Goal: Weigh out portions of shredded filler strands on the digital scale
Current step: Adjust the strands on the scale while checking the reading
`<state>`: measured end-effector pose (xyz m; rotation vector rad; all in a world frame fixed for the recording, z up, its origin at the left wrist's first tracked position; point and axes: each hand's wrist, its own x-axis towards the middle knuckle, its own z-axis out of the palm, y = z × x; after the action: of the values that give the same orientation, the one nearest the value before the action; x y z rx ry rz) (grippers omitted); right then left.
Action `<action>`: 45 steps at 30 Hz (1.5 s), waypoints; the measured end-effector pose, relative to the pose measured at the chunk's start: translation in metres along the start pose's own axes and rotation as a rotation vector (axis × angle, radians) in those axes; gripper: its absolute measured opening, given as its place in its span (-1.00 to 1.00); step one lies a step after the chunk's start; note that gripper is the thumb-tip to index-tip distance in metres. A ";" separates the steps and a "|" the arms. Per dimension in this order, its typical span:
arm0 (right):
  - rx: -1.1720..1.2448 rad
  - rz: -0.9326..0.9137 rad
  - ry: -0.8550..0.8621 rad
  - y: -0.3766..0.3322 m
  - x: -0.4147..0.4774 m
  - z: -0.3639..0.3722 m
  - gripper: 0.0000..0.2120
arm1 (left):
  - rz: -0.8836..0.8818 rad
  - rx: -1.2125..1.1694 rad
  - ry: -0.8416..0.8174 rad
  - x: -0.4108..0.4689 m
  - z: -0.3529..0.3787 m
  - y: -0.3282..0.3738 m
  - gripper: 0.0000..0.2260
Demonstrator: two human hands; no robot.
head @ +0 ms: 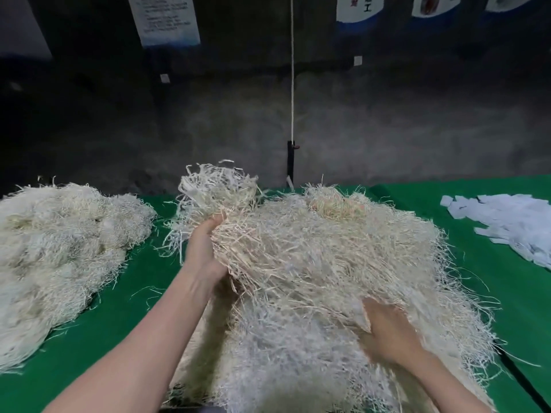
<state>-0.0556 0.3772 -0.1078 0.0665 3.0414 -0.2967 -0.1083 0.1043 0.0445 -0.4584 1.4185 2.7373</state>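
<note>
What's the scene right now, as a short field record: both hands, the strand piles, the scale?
left hand: grips a clump at the left edge of the centre pile
right hand: blurred, fingers buried in centre pile, grip unclear
left pile: separate, on green cloth, no hand on it
paper slips: far right
scale: not in view

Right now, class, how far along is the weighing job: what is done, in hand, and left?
Done, perhaps: a separate pile sits left on the green cloth. In hand: the left hand grips a tuft raised above the big heap; the right hand digs in, blurred. Left: most of the heap, and no scale is in view.
</note>
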 end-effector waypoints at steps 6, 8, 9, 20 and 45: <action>0.573 -0.228 0.177 -0.079 -0.024 -0.092 0.03 | -0.015 0.080 -0.003 -0.006 0.002 -0.006 -0.62; 0.769 -0.259 0.160 -0.122 -0.021 -0.091 0.21 | -0.077 0.098 0.027 -0.010 0.008 -0.013 -0.54; 0.809 -0.255 0.097 -0.139 -0.014 -0.082 0.27 | -0.133 0.100 0.002 -0.014 0.011 -0.018 -0.54; 0.408 -0.038 0.092 -0.063 0.027 0.012 -0.58 | -0.097 -0.035 -0.184 0.005 -0.022 -0.005 -0.29; 1.125 -0.328 -0.281 -0.179 0.009 -0.082 0.26 | 0.121 0.013 -0.044 -0.013 -0.027 0.014 -0.75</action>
<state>-0.0801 0.2178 0.0054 -0.3638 2.2120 -1.7779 -0.0908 0.0755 0.0445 -0.3200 1.5003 2.8104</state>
